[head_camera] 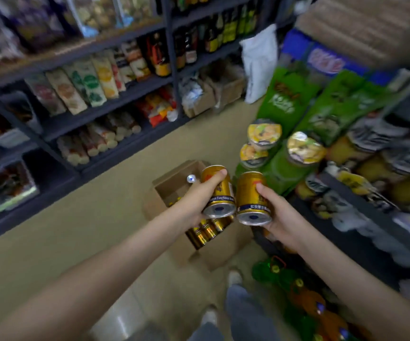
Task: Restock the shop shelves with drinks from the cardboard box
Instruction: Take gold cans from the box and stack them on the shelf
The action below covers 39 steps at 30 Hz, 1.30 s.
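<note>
Gripping in the left hand [197,196] a gold metal drink can [220,190], fingers curled round its side, one fingertip up by the top rim, silver base turned back toward the camera. Gripping in the right hand [281,214] a second gold metal can [249,195] in like manner, thumb laid on the side, base likewise facing back. Holding the two just beside each other, tops tilted away; cannot tell whether touching.

Straight below both hands: an open brown cardboard box [172,183] on the beige floor [88,230], flaps spread, with more gold cans [207,230] lying in a row inside, under the left wrist and partly hidden by it.

Just beyond the right hand: round foil-lidded cups [264,131] stacked against tall green packs [282,102]. Further right of that hand: a dark shelf edge [342,188] with blurred packets along it.

Well beyond the left hand and off to its left: dark metal shelving [173,70] holding bagged snacks, rolled packets and bottles. Far ahead, between the two shelf runs: a white plastic bag [260,65] hanging.

Nearer than the hands, low in view: pale shoes [234,276] and grey trouser legs [245,316] on the floor.
</note>
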Tool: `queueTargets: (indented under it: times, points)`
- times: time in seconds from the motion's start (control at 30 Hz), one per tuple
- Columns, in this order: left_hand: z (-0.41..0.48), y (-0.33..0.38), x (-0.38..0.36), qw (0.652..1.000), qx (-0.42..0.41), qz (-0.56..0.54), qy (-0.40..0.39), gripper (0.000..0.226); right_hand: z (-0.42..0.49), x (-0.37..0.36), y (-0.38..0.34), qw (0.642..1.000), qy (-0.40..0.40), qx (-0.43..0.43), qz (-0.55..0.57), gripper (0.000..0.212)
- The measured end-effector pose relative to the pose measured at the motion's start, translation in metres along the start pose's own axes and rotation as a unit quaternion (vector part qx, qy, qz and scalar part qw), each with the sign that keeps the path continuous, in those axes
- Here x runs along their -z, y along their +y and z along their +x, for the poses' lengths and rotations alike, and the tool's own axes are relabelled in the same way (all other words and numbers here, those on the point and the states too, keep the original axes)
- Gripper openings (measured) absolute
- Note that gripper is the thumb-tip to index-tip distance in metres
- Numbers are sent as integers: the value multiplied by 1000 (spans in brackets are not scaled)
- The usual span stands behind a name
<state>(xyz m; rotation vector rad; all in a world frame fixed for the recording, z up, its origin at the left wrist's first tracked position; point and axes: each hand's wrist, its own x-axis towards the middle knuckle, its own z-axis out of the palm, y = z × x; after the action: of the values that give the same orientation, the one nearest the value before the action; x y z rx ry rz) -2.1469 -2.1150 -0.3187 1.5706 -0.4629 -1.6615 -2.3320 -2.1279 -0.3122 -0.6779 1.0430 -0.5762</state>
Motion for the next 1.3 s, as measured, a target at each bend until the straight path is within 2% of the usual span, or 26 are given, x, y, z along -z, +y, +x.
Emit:
queueTargets:
  times: [0.1, 0.27, 0.37, 0.5, 0.67, 0.83, 0.93, 1.1, 1.3]
  points:
    - [-36, 13, -38, 995, -28, 64, -74, 76, -58, 14, -10, 997, 31, 64, -19, 48]
    - [-90, 17, -112, 963, -59, 157, -210, 63, -148, 59, -28, 981, 128, 146, -23, 60]
    - [-122, 19, -165, 939, -99, 201, -261, 76, -206, 87, -39, 961, 171, 209, -58, 59]
    - [-175, 1, -243, 902, -178, 260, -296, 66, -289, 137, -34, 926, 247, 266, -104, 66]
    - [-249, -49, -352, 848, -257, 316, -338, 67, -407, 207, -4, 845, 373, 362, -125, 73]
    - [-328, -99, -475, 818, -282, 328, -379, 94, -532, 290, 11, 789, 432, 418, -129, 63]
    - [-372, -111, -536, 792, -316, 324, -410, 90, -596, 327, 2, 757, 464, 439, -138, 68]
    - [-428, -99, -620, 760, -417, 309, -392, 85, -675, 379, -28, 702, 498, 481, -169, 67]
    - [-468, -63, -700, 706, -511, 264, -413, 85, -733, 435, -76, 664, 510, 512, -193, 53]
